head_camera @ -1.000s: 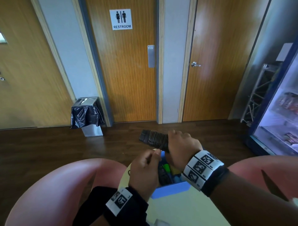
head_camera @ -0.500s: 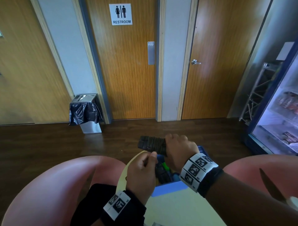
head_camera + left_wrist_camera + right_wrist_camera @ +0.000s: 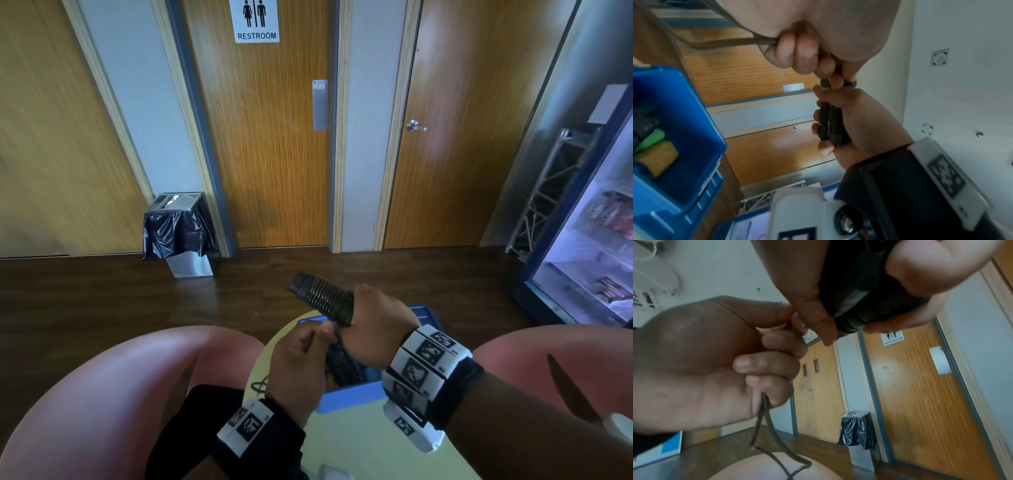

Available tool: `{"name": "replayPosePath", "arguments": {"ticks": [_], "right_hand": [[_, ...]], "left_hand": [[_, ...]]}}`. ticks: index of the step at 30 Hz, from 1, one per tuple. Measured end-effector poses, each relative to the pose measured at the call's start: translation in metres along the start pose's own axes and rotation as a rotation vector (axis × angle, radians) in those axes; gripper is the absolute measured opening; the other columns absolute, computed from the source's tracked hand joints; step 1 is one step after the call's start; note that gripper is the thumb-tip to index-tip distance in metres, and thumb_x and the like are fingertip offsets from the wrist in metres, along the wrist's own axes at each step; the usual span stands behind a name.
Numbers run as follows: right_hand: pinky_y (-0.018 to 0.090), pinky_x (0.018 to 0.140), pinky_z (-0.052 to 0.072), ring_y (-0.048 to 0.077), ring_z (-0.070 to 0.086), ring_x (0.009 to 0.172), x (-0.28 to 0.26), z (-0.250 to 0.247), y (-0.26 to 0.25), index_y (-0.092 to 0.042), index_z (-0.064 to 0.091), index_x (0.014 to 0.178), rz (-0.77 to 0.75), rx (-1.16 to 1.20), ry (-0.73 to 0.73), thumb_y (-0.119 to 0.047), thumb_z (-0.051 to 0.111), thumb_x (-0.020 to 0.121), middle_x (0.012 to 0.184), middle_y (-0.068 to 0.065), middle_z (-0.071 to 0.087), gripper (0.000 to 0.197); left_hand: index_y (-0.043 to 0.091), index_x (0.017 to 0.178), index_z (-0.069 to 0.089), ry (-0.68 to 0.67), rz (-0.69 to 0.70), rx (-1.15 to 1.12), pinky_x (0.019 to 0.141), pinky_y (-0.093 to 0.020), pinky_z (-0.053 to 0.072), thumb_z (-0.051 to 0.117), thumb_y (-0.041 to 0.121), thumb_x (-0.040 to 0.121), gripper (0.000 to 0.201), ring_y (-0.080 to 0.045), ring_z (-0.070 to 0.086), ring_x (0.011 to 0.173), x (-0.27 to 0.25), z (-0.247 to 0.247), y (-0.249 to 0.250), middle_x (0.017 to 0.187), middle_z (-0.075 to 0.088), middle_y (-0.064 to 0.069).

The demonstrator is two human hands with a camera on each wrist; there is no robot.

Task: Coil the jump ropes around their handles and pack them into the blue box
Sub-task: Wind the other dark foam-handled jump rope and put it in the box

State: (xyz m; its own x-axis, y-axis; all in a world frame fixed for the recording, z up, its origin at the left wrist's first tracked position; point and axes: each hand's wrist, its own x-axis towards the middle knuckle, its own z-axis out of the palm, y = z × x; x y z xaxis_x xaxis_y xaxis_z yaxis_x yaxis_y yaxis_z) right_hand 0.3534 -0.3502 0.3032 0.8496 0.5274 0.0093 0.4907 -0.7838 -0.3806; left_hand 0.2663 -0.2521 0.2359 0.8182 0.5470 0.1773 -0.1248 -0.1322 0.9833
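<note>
My right hand grips a pair of black jump rope handles held level above the blue box; dark rope is coiled in tight turns around them. Just below it, my left hand pinches the loose rope. In the left wrist view the left fingers hold the brown rope next to the right hand wrapped round the handles. The right wrist view has the rope hanging doubled from the left hand. The box holds green, yellow and black bundles.
The box stands on a pale yellow round table between two pink chair backs. Beyond lie dark wood floor, a bin with a black liner, wooden doors and a glass-front fridge at right.
Both hands keep their holds. The left hand has edged up closer under the right hand with the rope. My head view has tilted slightly down.
</note>
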Motion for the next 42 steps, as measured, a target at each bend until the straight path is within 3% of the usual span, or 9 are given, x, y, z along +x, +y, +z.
{"name": "replayPosePath", "arguments": {"ticks": [5,9,14,19,22,26,31,36,42], "right_hand": [[0.04,0.061,0.059,0.024,0.066,0.068,-0.001,0.005,0.005,-0.019,0.056,0.086,0.025,0.107,-0.053,-0.057,0.054,0.061,0.076,0.0,0.065,0.045],[0.039,0.07,0.057,0.025,0.064,0.087,-0.01,0.006,0.006,-0.017,0.052,0.101,-0.034,0.006,0.028,-0.048,0.062,0.075,0.095,0.0,0.062,0.041],[0.036,0.075,0.049,0.027,0.055,0.108,-0.017,-0.001,0.006,-0.015,0.043,0.119,-0.166,-0.178,0.107,-0.047,0.061,0.085,0.117,0.003,0.054,0.05],[0.035,0.073,0.053,0.027,0.06,0.098,-0.024,-0.004,0.004,-0.015,0.047,0.115,-0.132,-0.108,0.089,-0.046,0.058,0.085,0.109,0.004,0.058,0.045],[0.036,0.059,0.053,0.021,0.062,0.07,-0.023,-0.007,0.005,-0.015,0.053,0.096,-0.062,0.101,-0.114,-0.04,0.059,0.081,0.082,0.001,0.064,0.03],[0.029,0.052,0.044,0.015,0.052,0.053,-0.025,-0.015,0.0,-0.013,0.061,0.072,-0.055,0.529,-0.41,-0.014,0.058,0.084,0.059,-0.002,0.061,0.012],[0.024,0.046,0.047,0.025,0.063,0.071,-0.029,-0.02,0.003,-0.008,0.07,0.09,0.02,0.854,-0.711,-0.023,0.057,0.074,0.09,0.016,0.067,0.026],[0.038,0.072,0.059,0.033,0.066,0.079,-0.041,0.001,0.011,0.004,0.066,0.111,0.131,1.462,-0.665,-0.018,0.058,0.071,0.098,0.021,0.065,0.047],[0.025,0.044,0.025,0.02,0.041,0.05,-0.046,0.008,0.019,-0.005,0.063,0.096,0.09,1.45,-0.721,-0.034,0.056,0.063,0.075,0.015,0.053,0.045]], "left_hand": [[-0.005,0.069,0.042,-0.153,-0.198,-0.256,0.048,-0.028,0.016,0.065,0.045,0.081,0.057,-0.019,0.02,0.05,0.003,-0.001,0.0,0.061,0.023,-0.018],[0.005,0.065,0.045,-0.248,-0.34,-0.402,0.049,-0.029,0.013,0.059,0.036,0.082,0.038,-0.015,0.018,0.046,0.001,-0.005,0.001,0.057,0.025,-0.009],[0.009,0.058,0.039,-0.264,-0.362,-0.411,0.049,-0.029,0.013,0.064,0.032,0.084,0.043,-0.015,0.019,0.041,-0.002,-0.005,-0.001,0.053,0.023,-0.006],[0.01,0.058,0.04,-0.224,-0.297,-0.377,0.046,-0.025,0.024,0.06,0.041,0.083,0.045,-0.017,0.025,0.042,-0.006,-0.001,-0.003,0.049,0.031,-0.005],[0.01,0.063,0.047,-0.161,-0.256,-0.365,0.043,-0.022,0.024,0.07,0.05,0.07,0.047,-0.016,0.028,0.039,-0.005,-0.001,-0.005,0.05,0.039,-0.006],[0.007,0.094,0.056,-0.219,-0.145,-0.388,0.041,-0.021,0.027,0.073,0.045,0.069,0.048,-0.015,0.032,0.039,0.003,-0.005,0.006,0.052,0.045,-0.005],[0.016,0.077,0.063,-0.299,-0.024,-0.335,0.038,-0.016,0.035,0.067,0.024,0.082,0.01,-0.012,0.046,0.034,0.01,-0.01,0.028,0.05,0.056,-0.005],[0.006,0.071,0.063,-0.126,0.015,-0.261,0.039,-0.01,0.037,0.065,-0.005,0.086,0.018,-0.001,0.049,0.037,0.023,-0.01,0.043,0.05,0.061,0.005],[0.008,0.07,0.066,-0.186,0.01,-0.273,0.039,-0.018,0.041,0.076,0.003,0.081,0.015,-0.009,0.055,0.042,0.016,-0.004,0.042,0.056,0.062,-0.002]]}}
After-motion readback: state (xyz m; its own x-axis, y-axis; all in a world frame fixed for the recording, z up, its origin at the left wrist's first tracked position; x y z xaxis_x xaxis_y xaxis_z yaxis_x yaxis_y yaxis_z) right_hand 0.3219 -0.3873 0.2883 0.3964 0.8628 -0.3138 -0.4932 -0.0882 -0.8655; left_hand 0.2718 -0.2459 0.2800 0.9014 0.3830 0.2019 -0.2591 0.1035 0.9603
